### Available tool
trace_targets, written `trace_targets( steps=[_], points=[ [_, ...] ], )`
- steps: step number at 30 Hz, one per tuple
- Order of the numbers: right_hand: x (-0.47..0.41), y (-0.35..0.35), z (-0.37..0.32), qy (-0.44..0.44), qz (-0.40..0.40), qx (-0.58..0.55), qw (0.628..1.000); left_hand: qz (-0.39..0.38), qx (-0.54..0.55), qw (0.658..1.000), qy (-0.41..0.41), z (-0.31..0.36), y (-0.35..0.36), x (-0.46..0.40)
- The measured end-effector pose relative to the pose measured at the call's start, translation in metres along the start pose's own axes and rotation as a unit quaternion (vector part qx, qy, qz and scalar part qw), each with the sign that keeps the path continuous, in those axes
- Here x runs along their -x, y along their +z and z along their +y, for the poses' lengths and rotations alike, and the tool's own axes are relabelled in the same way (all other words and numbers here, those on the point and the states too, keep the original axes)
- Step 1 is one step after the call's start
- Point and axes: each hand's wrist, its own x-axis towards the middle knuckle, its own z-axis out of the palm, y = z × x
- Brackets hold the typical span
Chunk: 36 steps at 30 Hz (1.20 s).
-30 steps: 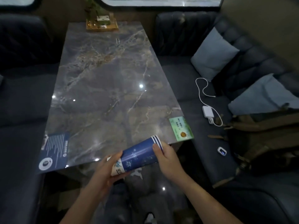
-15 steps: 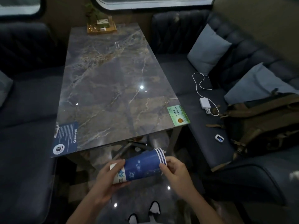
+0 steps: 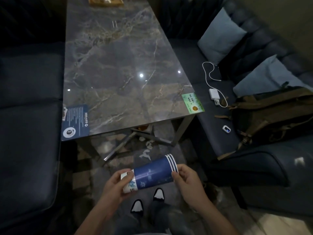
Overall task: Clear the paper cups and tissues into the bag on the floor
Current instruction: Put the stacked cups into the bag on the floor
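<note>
Head view: a stack of paper cups (image 3: 152, 173) lies sideways in mid-air, in front of the marble table (image 3: 118, 73). The left hand (image 3: 116, 187) clasps its base end; the right hand (image 3: 186, 178) pinches its white rims.

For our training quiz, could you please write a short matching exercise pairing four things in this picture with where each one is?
Things:
1. stack of paper cups
2. green card
3. white charger
4. blue leaflet

Places:
A. on the sofa seat, beside the backpack
B. near left corner of the table
C. held between the left hand and right hand
D. near right corner of the table

Pairs: 1-C, 2-D, 3-A, 4-B
</note>
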Motion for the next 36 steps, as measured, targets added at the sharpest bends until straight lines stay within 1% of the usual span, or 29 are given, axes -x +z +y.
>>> trace_targets(
  steps=[5,9,13,16,20,23,30,32,36],
  points=[
    [0.006,0.000,0.001,-0.003,0.001,0.003,1.000,-0.009,0.002,1.000,0.004,-0.007,-0.004,0.004],
    [0.006,-0.012,0.005,-0.002,0.018,0.002,1.000,-0.008,0.002,1.000,0.017,-0.005,0.008,0.007],
    [0.010,-0.040,0.009,0.003,0.022,0.005,1.000,0.004,-0.018,0.999,0.029,-0.004,0.031,0.010],
    [0.020,-0.070,0.020,0.013,0.048,-0.004,0.999,0.004,-0.046,0.999,0.019,-0.012,0.059,0.012],
    [0.043,-0.110,0.052,0.055,0.106,-0.020,0.993,-0.012,-0.082,0.997,0.004,-0.040,0.105,0.012],
    [0.067,-0.138,0.077,0.079,0.137,-0.037,0.987,-0.006,-0.125,0.992,0.002,-0.065,0.137,0.011],
    [0.120,-0.204,0.143,0.120,0.165,0.062,0.977,-0.044,-0.241,0.968,-0.055,-0.129,0.200,0.004],
    [0.131,-0.216,0.162,0.139,0.180,0.072,0.971,-0.051,-0.269,0.960,-0.062,-0.144,0.217,0.004],
    [0.137,-0.233,0.193,0.191,0.199,0.077,0.958,-0.039,-0.329,0.941,-0.070,-0.170,0.245,-0.003]
  ],
)
